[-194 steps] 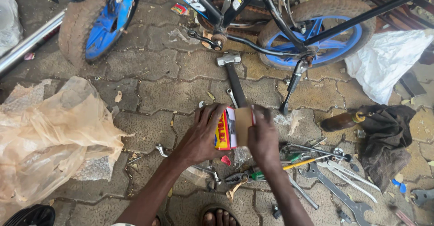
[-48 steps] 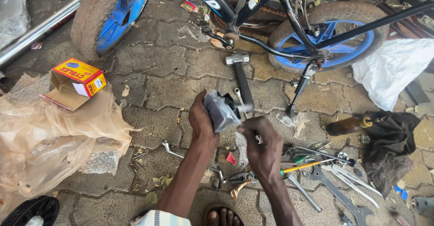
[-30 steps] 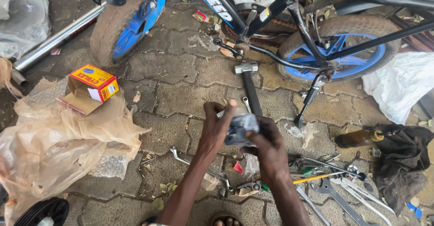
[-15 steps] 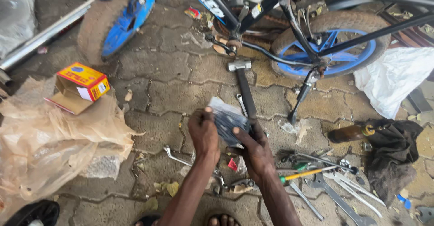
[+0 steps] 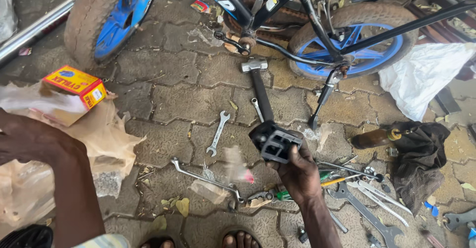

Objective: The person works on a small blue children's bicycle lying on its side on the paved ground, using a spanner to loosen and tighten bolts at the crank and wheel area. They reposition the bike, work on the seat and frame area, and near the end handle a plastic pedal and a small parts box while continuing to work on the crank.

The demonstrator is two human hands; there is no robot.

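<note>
The black pedal (image 5: 275, 143) is now bare in the right hand (image 5: 296, 174), held up over the paving near the handle of the hammer (image 5: 259, 90). Half a second ago both hands were together on it, with a clear plastic wrap around it — now the wrap is off, and a blurred scrap of plastic (image 5: 233, 162) is seen just left of the pedal, it seems in the air. So I judge the unwrapping is done and the pedal is ready for use.

The right hand's fingers close around the pedal's lower edge. The left hand (image 5: 27, 138) has gone far to the left, above the crumpled plastic bag (image 5: 106, 139); whether it grips something I cannot tell.

Around lie a small wrench (image 5: 218, 133), more tools at the right, a yellow box (image 5: 75, 85), and behind them the blue-wheeled bicycle (image 5: 347, 39).
</note>
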